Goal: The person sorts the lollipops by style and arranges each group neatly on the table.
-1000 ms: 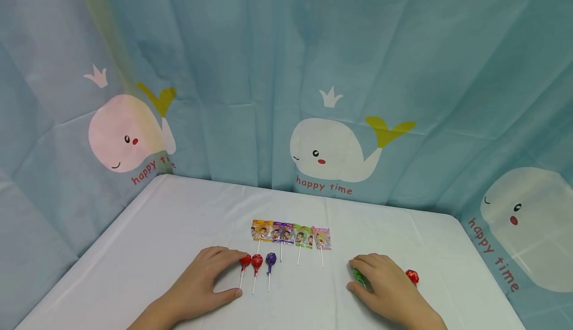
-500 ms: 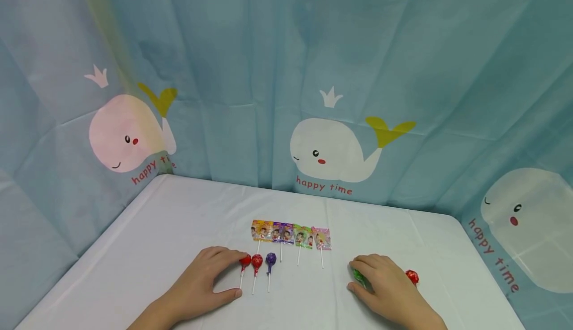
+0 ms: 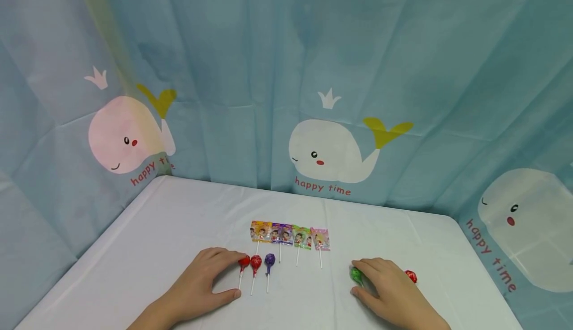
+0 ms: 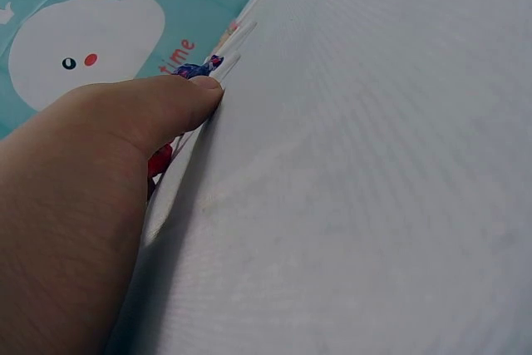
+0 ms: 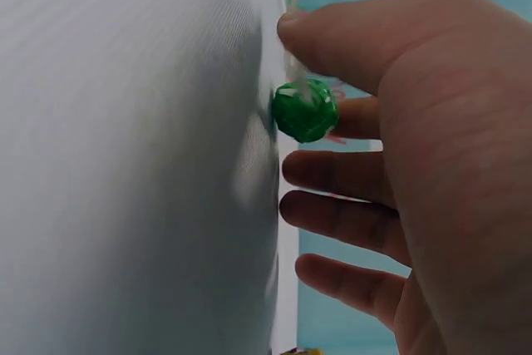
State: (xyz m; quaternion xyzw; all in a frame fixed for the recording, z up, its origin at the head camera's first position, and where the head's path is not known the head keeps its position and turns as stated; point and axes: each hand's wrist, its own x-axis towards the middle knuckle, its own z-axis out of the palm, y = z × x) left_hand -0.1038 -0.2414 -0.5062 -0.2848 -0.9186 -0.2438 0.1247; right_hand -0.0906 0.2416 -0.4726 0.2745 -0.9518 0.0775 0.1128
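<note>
Head view: the left hand (image 3: 199, 283) is arching over the table (image 3: 197, 206), fingers lying together, thumb standing apart; a fingertip is reaching the first red lollipop (image 3: 244, 261); a second red lollipop (image 3: 255, 261) and a purple lollipop (image 3: 269, 259) are lying to its right; beyond them an orange packet (image 3: 261, 231), a purple packet (image 3: 286, 234), a green packet (image 3: 302, 238) and a pink packet (image 3: 320, 239) are forming a row, each wrapper apparently containing candy on its stick; the right hand (image 3: 387, 285) is bracketing the green lollipop (image 3: 356, 275); a red candy (image 3: 411, 276) is showing past that hand.

Left wrist view: the thumb is extending; the other fingers are hiding, their state not being tellable here.

Right wrist view: the fingers are spreading; the green lollipop is lying between thumb and index finger, no firm pinch being evident; the step in hand appears to be positioning around it; picking it up would be calling for closing those two digits.
</note>
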